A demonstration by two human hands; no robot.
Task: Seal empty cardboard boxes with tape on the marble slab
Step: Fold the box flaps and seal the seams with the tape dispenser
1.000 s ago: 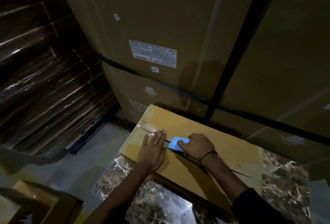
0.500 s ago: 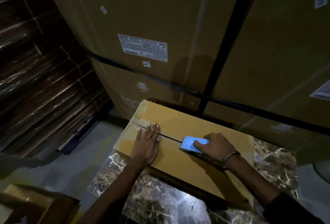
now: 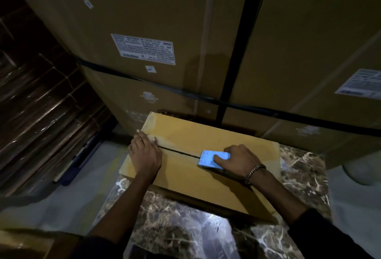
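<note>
While the left hand (image 3: 145,153) presses flat on the cardboard box (image 3: 185,174), the right hand (image 3: 240,160) grips a blue tape dispenser (image 3: 210,158) on its seam.

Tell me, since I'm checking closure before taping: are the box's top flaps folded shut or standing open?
Folded shut. Both flaps of the cardboard box lie flat, meeting at a dark centre seam.

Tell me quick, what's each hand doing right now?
Left hand: open, fingers flat, pressing the box top at its left end.
Right hand: gripping the blue tape tool on the box seam.
</note>
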